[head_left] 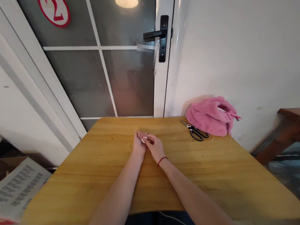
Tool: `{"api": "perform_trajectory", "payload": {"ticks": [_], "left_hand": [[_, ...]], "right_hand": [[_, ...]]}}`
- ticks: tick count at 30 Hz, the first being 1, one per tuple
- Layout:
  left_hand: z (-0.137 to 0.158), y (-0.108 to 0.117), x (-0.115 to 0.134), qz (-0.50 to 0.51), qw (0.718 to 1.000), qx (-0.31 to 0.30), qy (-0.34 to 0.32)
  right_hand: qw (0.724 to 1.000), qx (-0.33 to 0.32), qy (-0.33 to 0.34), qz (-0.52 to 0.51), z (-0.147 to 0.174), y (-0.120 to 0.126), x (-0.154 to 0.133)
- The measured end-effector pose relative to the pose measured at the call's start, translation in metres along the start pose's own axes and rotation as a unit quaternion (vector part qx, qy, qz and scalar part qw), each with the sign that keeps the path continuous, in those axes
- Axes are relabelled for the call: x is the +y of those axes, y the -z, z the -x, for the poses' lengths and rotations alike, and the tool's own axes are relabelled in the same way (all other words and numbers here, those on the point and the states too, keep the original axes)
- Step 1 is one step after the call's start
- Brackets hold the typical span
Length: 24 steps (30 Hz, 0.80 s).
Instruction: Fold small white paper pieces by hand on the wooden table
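My two hands meet above the far middle of the wooden table point(97, 179). My left hand point(139, 145) is turned palm up, with its fingers curled around a small whitish object point(143, 139). From the right, my right hand point(156, 148) reaches over with thumb and fingertips pinched together on that same object. It is too small, and too much covered by fingers, to tell its kind. A red cord circles my right wrist.
Black-handled scissors point(195, 132) lie at the table's far right edge, beside a bunched pink plush cloth point(212, 115). Beyond the table stands a glass-paned door point(120, 83) with a black handle point(156, 35). A printed cardboard box point(14, 190) is at lower left.
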<state>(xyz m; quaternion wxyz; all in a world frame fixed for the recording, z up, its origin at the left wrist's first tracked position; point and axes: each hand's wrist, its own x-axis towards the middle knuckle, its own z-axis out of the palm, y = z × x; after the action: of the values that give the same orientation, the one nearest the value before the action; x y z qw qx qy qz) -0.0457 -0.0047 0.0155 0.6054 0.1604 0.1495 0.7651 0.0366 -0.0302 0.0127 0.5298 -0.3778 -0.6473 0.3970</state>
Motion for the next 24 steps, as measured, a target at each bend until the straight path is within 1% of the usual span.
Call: {"api": "perform_trajectory", "payload": {"ticks": [2, 5, 7, 9, 12, 15, 18, 21, 24], "left_hand": [[0.001, 0.000, 0.004, 0.010, 1.000, 0.005, 0.003], [0.002, 0.001, 0.008, 0.033, 0.999, 0.026, 0.014], [0.001, 0.002, 0.011, 0.052, 0.997, 0.052, 0.018], [-0.001, 0.005, 0.012, 0.063, 0.995, 0.073, 0.023], [-0.005, 0.009, 0.013, 0.064, 0.994, 0.079, 0.035], [-0.005, 0.009, 0.013, 0.037, 0.996, 0.060, 0.049], [-0.004, 0.004, 0.012, -0.021, 0.997, 0.046, 0.050], [-0.001, -0.003, 0.008, -0.099, 0.993, 0.040, 0.056], [0.001, -0.006, 0.005, -0.181, 0.982, 0.042, 0.042]], "right_hand": [[0.996, 0.008, 0.046, 0.074, 0.003, 0.000, -0.001], [0.985, -0.011, 0.082, 0.152, 0.005, 0.000, 0.001], [0.978, -0.030, 0.092, 0.187, 0.006, 0.001, 0.001], [0.971, -0.035, 0.094, 0.217, 0.006, 0.002, 0.001], [0.965, -0.009, 0.091, 0.245, 0.006, 0.005, -0.001], [0.968, 0.033, 0.080, 0.235, 0.003, 0.008, -0.001], [0.978, 0.055, 0.062, 0.190, -0.001, 0.011, 0.001], [0.987, 0.048, 0.050, 0.143, -0.005, 0.015, 0.004], [0.991, 0.017, 0.052, 0.126, -0.007, 0.016, 0.005]]}}
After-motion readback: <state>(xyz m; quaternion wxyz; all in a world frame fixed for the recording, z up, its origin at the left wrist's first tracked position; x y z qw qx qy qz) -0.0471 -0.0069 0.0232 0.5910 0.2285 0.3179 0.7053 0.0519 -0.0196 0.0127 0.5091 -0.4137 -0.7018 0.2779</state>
